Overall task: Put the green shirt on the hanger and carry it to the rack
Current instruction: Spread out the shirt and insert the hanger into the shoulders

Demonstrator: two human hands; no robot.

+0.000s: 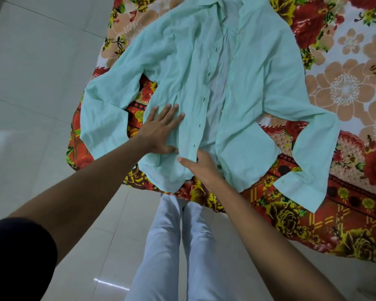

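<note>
A pale green long-sleeved shirt [254, 68] lies spread on the bed, front up, unbuttoned, collar at the far end and sleeves out to both sides. My left hand [161, 129] rests flat on the shirt's left front panel, fingers apart. My right hand [201, 168] is at the lower hem of that same panel, thumb on top of the cloth and fingers tucked under its edge. No hanger and no rack are in view.
The bed is covered with a floral sheet [343, 88] in red, yellow and beige; its edge runs diagonally in front of me. White tiled floor [35, 72] lies to the left and below. My legs in light trousers [178, 246] stand against the bed edge.
</note>
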